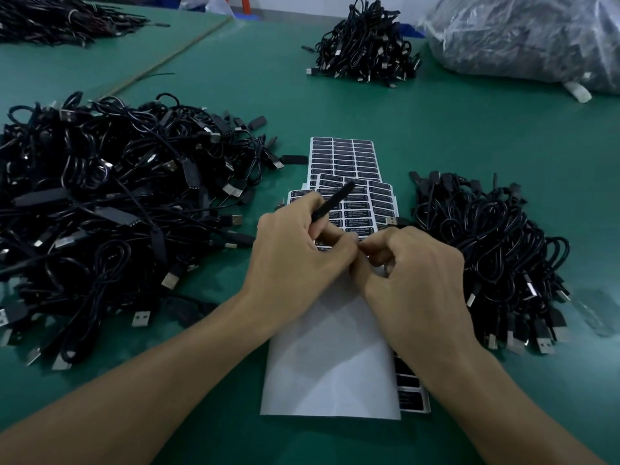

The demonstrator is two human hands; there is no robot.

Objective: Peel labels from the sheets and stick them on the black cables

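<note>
My left hand (298, 243) grips a black cable's slim controller block (335, 199), which sticks up and to the right from my fingers. My right hand (412, 273) has its fingers curled, the tips meeting my left fingertips over the label sheets; what they pinch is hidden. Sheets of black labels (342, 159) lie fanned out ahead of my hands. A white sheet of bare backing (328, 364) lies under my wrists, with another label sheet (411, 391) peeking out at its right edge.
A big heap of black USB cables (110, 203) fills the left of the green table (436, 129). A smaller heap (486, 253) lies right of the sheets. Another pile (365, 45) and a clear plastic bag (523, 35) sit at the back.
</note>
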